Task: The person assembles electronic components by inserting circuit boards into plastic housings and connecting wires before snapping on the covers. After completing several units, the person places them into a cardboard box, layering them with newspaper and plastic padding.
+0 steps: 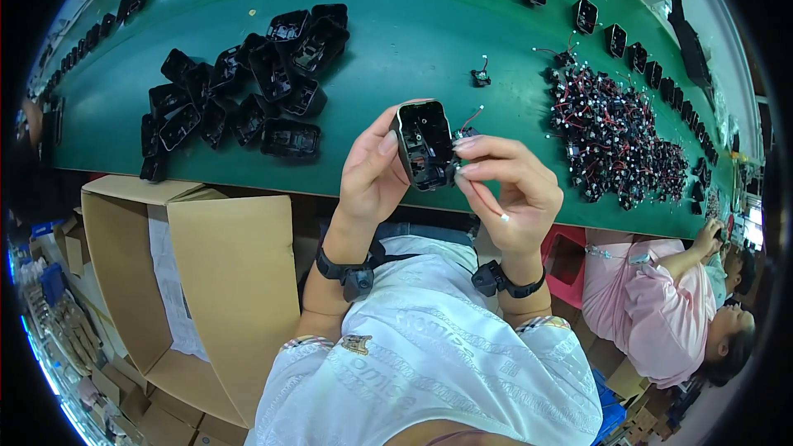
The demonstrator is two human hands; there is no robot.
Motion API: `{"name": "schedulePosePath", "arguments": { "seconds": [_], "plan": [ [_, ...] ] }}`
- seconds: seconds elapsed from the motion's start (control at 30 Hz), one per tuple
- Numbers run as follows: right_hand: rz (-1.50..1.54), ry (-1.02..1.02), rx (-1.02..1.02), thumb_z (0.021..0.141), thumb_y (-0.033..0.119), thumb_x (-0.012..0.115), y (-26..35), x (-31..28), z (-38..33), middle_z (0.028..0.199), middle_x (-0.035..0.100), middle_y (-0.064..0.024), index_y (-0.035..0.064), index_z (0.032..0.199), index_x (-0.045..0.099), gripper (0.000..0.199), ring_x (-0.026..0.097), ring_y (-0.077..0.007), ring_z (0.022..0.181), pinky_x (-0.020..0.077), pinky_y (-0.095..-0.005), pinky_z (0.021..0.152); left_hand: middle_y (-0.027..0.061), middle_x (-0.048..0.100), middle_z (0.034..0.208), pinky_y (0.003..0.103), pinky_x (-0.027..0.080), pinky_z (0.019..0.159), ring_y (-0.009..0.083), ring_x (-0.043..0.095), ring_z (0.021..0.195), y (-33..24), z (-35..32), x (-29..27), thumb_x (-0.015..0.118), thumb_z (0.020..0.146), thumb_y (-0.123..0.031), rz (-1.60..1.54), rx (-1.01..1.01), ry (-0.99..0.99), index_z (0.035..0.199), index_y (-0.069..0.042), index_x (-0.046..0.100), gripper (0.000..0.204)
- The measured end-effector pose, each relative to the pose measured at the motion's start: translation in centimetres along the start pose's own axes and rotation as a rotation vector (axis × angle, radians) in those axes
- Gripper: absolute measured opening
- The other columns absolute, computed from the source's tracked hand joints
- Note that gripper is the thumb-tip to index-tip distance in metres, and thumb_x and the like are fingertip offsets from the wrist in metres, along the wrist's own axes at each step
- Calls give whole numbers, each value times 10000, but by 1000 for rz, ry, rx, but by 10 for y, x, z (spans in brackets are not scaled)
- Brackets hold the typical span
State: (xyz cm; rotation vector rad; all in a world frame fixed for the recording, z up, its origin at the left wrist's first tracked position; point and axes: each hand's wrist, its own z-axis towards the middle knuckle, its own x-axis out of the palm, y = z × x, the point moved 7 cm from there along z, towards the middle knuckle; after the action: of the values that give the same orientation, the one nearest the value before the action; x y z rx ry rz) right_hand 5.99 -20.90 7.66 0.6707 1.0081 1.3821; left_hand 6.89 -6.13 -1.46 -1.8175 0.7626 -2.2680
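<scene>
My left hand is wrapped round a black plastic housing, its open side turned up and its inner ribs showing. Just at the housing's right edge, my right hand pinches a small black part with thin red wires. A white connector dangles from a wire below those fingers. Whether the small part touches the housing is hard to make out behind the fingertips. Both hands are raised over the near edge of the green table.
Several similar housings lie heaped at left. A large pile of wired black parts covers the right side, with one wired part apart from it. Housings line the far edges. An open cardboard box stands below left; a person in pink sits at right.
</scene>
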Motion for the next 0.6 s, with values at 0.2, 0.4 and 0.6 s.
{"name": "schedulePosePath", "arguments": {
  "seconds": [0.2, 0.4, 0.6],
  "plan": [
    [-98, 10, -58, 701, -136, 766, 7, -1, 0, 989, 711, -164, -24, 872, 711, 211, 696, -271, 904, 559, -335, 811, 156, 570, 1312, 326, 497, 988, 190, 601, 1184, -4, 1, 15, 548, 1006, -263, 97, 45, -44, 1444, 71, 361, 581],
    [-288, -11, -202, 623, -90, 796, 28, 1, 0, 872, 738, -55, 57, 819, 732, 253, 700, -266, 872, 578, -326, 751, 186, 549, 1337, 342, 480, 1002, 213, 597, 1173, -9, -2, 20, 589, 968, -320, 251, 14, -72, 1424, 112, 373, 664],
    [-355, 152, -361, 613, -67, 800, 44, 9, 8, 858, 746, -59, 48, 826, 714, 257, 692, -270, 859, 571, -327, 727, 156, 573, 1317, 312, 497, 969, 181, 605, 1164, -6, -4, 21, 566, 1010, -282, 145, 20, 28, 1423, 81, 395, 576]
  ]
}}
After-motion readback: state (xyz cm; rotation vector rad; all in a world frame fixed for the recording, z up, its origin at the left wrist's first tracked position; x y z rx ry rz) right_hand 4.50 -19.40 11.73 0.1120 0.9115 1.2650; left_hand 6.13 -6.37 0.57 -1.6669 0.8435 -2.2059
